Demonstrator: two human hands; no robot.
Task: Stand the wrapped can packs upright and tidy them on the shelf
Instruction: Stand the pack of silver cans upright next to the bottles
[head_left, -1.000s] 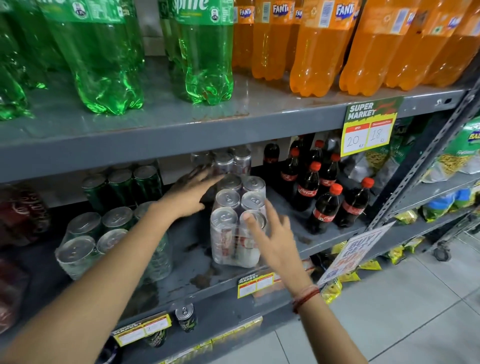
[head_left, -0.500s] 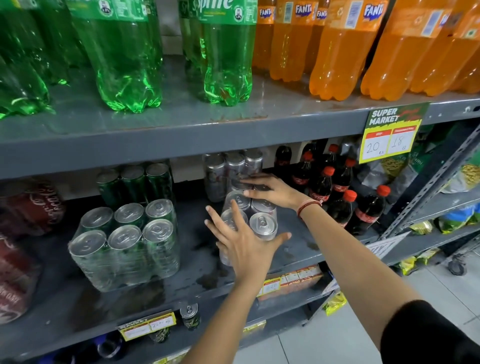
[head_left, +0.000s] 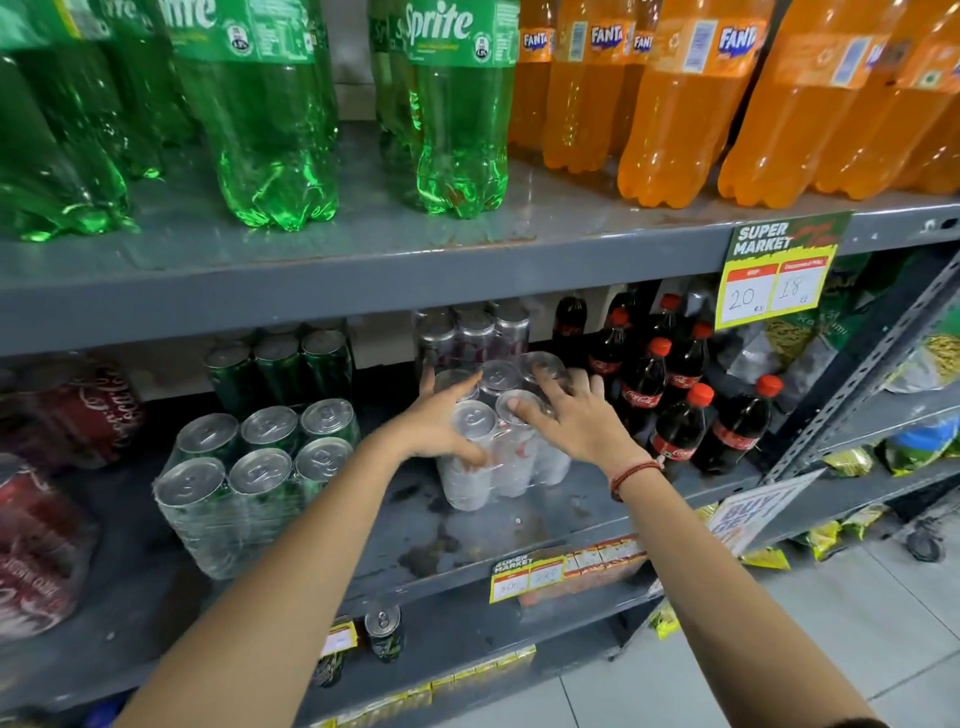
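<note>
A shrink-wrapped pack of silver cans (head_left: 498, 467) stands upright in the middle of the grey middle shelf (head_left: 519, 525). My left hand (head_left: 436, 426) clasps its left side, thumb on the front cans. My right hand (head_left: 571, 415) lies over its top right, fingers spread on the can lids. Left of it stands an upright wrapped pack of green cans (head_left: 249, 483). Another silver can pack (head_left: 472, 332) and a green can pack (head_left: 280, 364) stand at the back of the shelf. Wrapped red cola can packs (head_left: 47, 519) lie on their sides at the far left.
Small cola bottles (head_left: 685, 410) crowd the shelf just right of my right hand. Large green and orange soda bottles (head_left: 467, 114) fill the shelf above. Price tags (head_left: 774, 275) hang on the shelf edges. A single can (head_left: 384, 631) stands on the lower shelf. Snack bags lie at right.
My hands have swapped sides: the left went from the pack's front to its left side, the right came from behind onto its top right. The pack sits a little further back.
</note>
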